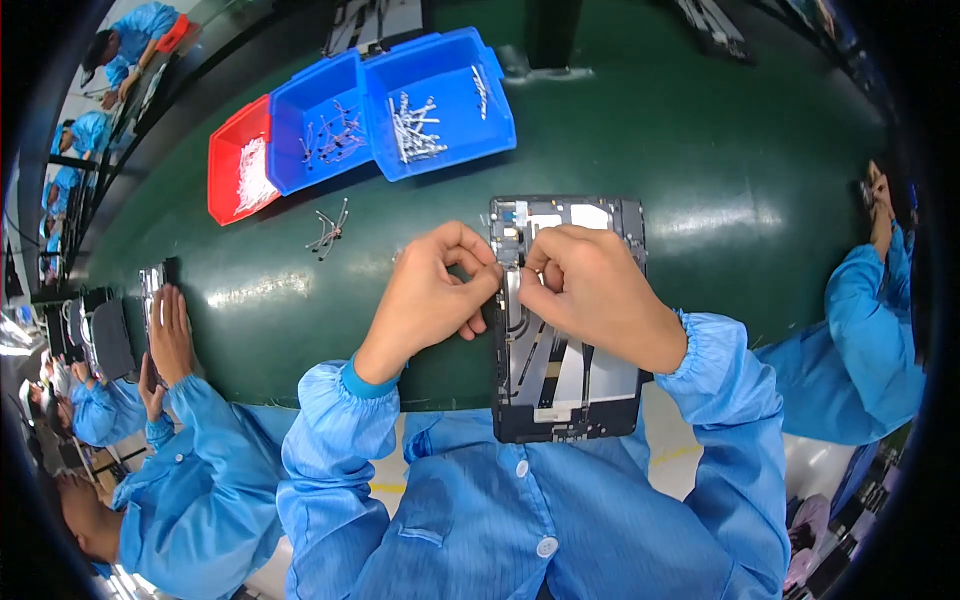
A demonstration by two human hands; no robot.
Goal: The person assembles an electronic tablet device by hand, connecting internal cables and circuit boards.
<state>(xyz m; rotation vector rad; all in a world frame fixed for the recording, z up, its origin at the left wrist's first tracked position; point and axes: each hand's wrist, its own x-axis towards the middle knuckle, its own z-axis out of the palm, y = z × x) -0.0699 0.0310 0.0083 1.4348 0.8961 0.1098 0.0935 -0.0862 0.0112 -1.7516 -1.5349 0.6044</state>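
- Far left of the open tablet, a co-worker in a blue smock (195, 525) has one hand on a slim device (152, 285).
- Beyond the tablet and well to its left, a red bin (226, 160) holds small white pieces (254, 178).
- Next to it, left of and beyond the tablet, a blue bin (322, 85) holds thin wires (335, 137).
- Left of the tablet, a small bundle of wires (334, 232) lies on the green table (720, 130).
- At the tablet's left edge, the left hand (427, 292) has thumb and forefinger tips together; I cannot tell whether anything sits between them.
- Beyond the tablet, slightly left, a second blue bin (440, 75) holds white strips (416, 132).
- The open tablet (572, 372) lies in front of the person, its near end past the table's edge.
- Over the tablet's upper left part, the right hand (590, 290) has bent fingers; I cannot tell whether they grip anything.
- Far right of the tablet, another co-worker's sleeve (862, 300) shows.
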